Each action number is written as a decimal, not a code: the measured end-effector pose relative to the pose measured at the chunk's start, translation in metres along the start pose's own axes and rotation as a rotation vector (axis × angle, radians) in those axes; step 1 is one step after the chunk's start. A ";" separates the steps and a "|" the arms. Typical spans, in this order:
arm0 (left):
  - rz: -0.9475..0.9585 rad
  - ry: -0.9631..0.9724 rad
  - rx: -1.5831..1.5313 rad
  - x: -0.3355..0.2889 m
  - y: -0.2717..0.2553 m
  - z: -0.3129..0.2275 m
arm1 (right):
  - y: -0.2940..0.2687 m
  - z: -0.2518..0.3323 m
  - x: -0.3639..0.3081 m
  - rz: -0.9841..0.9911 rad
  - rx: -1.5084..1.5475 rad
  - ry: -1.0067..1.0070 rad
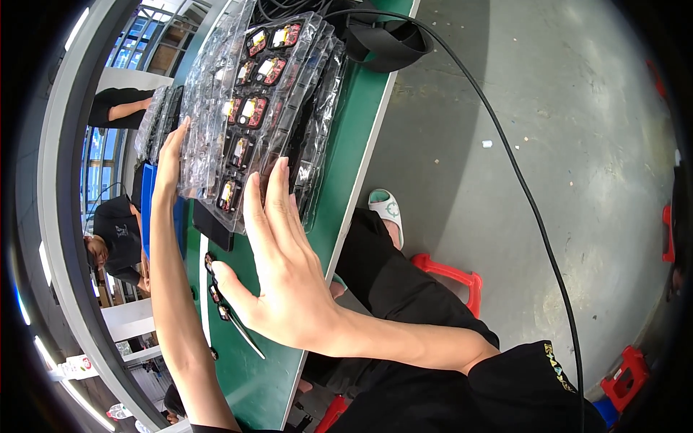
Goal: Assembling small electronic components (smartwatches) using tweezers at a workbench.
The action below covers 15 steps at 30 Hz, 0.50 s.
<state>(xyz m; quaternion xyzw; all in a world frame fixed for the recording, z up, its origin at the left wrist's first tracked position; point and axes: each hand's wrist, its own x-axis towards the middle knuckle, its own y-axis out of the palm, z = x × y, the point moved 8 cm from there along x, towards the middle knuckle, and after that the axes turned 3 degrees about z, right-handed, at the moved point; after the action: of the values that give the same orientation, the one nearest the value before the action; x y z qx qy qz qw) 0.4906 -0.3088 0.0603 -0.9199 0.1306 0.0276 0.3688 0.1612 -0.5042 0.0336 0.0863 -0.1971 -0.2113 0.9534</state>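
Observation:
A stack of clear plastic trays (209, 144) stands on the green bench. Small rounded black electronic parts with red and yellow areas (253, 112) sit in the top tray's pockets. Along the stack's left side lies my left hand (172, 155), its visible fingers stretched out against the tray edges; part of it is hidden. My right hand (283, 252) is at the near right corner of the stack, fingers extended and thumb apart, with the fingertips at the tray edge. Nothing shows in its grasp. Below the right thumb lie several similar small parts (214, 292) and thin metal tweezers (247, 336).
A dark flat slab like a phone (213, 226) lies beside the stack, near a blue bin (149, 191). A black cable (505, 137) arcs over the grey floor. Red stools (473, 285) stand low at the right. Across the bench a person in black (119, 234) is seated.

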 end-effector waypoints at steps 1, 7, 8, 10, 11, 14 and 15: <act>-0.001 -0.001 0.003 0.001 0.000 0.002 | 0.000 -0.003 -0.001 -0.001 0.003 0.001; -0.020 0.008 0.001 0.000 0.000 -0.003 | 0.002 0.003 -0.005 0.026 -0.009 -0.028; -0.019 0.010 0.005 -0.001 0.001 -0.005 | 0.003 0.004 -0.007 0.035 -0.013 -0.031; -0.019 0.016 0.018 -0.004 0.003 -0.008 | 0.005 0.006 -0.011 0.045 -0.012 -0.033; -0.019 0.026 0.028 -0.006 0.003 -0.010 | 0.006 0.009 -0.013 0.072 -0.018 -0.033; -0.044 0.018 0.050 -0.011 0.012 -0.013 | 0.011 0.008 -0.019 0.106 -0.033 -0.016; -0.046 0.017 0.051 -0.012 0.011 -0.014 | 0.010 0.010 -0.020 0.107 -0.031 -0.017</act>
<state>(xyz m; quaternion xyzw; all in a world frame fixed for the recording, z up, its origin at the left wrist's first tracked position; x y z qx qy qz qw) 0.4758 -0.3230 0.0648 -0.9132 0.1134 0.0079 0.3914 0.1446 -0.4872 0.0383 0.0589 -0.2060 -0.1638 0.9630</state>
